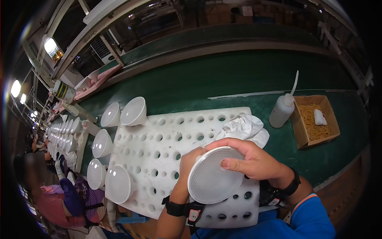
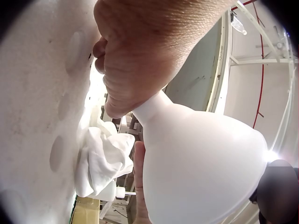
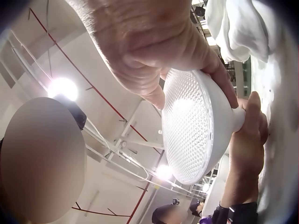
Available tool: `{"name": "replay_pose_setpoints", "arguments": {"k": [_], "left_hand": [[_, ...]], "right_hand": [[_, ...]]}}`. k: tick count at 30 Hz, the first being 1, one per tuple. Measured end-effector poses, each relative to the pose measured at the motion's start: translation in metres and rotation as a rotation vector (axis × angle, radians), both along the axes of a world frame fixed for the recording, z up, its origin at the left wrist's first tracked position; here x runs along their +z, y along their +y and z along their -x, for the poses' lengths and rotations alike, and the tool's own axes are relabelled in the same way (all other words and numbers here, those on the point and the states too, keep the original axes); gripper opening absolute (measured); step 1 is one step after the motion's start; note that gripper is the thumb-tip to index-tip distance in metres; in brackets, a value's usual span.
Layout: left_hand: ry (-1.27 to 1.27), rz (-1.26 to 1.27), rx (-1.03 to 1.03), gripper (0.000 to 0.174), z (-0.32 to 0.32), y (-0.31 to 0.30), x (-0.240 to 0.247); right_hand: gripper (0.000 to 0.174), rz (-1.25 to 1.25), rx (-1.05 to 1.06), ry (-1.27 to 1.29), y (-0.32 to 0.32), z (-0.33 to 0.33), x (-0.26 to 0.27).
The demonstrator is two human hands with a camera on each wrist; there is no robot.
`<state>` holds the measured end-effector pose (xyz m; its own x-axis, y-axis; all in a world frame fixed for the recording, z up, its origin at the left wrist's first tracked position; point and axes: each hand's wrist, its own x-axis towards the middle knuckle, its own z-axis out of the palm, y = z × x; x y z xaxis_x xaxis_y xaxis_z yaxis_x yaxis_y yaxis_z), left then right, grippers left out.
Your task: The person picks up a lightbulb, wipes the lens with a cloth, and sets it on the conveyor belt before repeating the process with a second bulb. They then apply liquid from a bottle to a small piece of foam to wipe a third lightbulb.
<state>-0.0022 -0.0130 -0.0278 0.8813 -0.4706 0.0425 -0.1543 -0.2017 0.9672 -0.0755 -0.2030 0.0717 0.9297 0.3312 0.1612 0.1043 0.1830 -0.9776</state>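
A white cone-shaped lamp (image 1: 215, 175) with a textured clear face is held above the foam board, its face turned up toward the head view. The left hand (image 1: 188, 167) grips its narrow neck; in the left wrist view that hand (image 2: 140, 56) is curled round the neck of the lamp (image 2: 196, 158). The right hand (image 1: 254, 159) holds the rim, thumb on the textured face and fingers behind. From the right wrist view, the right hand (image 3: 154, 51) spans the edge of the lamp (image 3: 191, 126), and the left hand (image 3: 247, 144) is at the neck.
A white foam board (image 1: 167, 131) with rows of holes lies on the green table. Several white lamps (image 1: 118, 184) stand along its left side. A crumpled white cloth (image 1: 244, 129), a squeeze bottle (image 1: 281, 111) and a cardboard box (image 1: 301, 133) are at the right. Another person (image 1: 59, 199) sits at left.
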Motion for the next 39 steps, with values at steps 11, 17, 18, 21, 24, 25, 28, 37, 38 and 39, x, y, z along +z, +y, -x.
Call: {"name": "replay_pose_setpoints", "arguments": {"k": [11, 17, 18, 21, 24, 25, 28, 37, 38, 39], "left_hand": [[0.03, 0.069, 0.026, 0.017, 0.005, -0.006, 0.005], [-0.131, -0.054, 0.014, 0.018, -0.003, 0.001, -0.006], [-0.148, -0.062, 0.014, 0.018, -0.003, 0.001, -0.007], [-0.208, -0.101, 0.015, 0.017, -0.005, 0.002, -0.009], [-0.154, -0.073, 0.028, 0.018, -0.006, 0.002, -0.015], [-0.124, -0.051, 0.029, 0.018, -0.006, 0.003, -0.017], [-0.119, -0.059, 0.029, 0.018, -0.005, 0.001, -0.012], [-0.146, -0.017, -0.001, 0.016, -0.017, 0.005, -0.046], [-0.138, -0.005, -0.002, 0.015, -0.016, 0.005, -0.043], [-0.131, 0.007, -0.003, 0.015, -0.014, 0.004, -0.04]], "right_hand": [[0.046, 0.022, 0.066, 0.015, -0.011, -0.002, 0.004], [0.051, 0.228, -0.135, 0.001, 0.0, 0.003, 0.009], [0.05, 0.219, -0.147, -0.004, 0.001, 0.003, 0.007], [0.049, 0.146, -0.151, 0.006, 0.002, 0.0, 0.002], [0.048, 0.052, -0.11, 0.037, -0.001, -0.001, 0.001], [0.048, 0.065, -0.107, 0.028, -0.001, 0.0, 0.004], [0.051, 0.115, -0.137, 0.012, 0.005, 0.003, 0.005], [0.053, -0.046, -0.139, 0.01, 0.006, -0.001, -0.006], [0.054, -0.017, -0.145, -0.013, 0.007, -0.001, -0.005], [0.047, 0.046, -0.16, -0.021, 0.007, 0.001, -0.003]]}}
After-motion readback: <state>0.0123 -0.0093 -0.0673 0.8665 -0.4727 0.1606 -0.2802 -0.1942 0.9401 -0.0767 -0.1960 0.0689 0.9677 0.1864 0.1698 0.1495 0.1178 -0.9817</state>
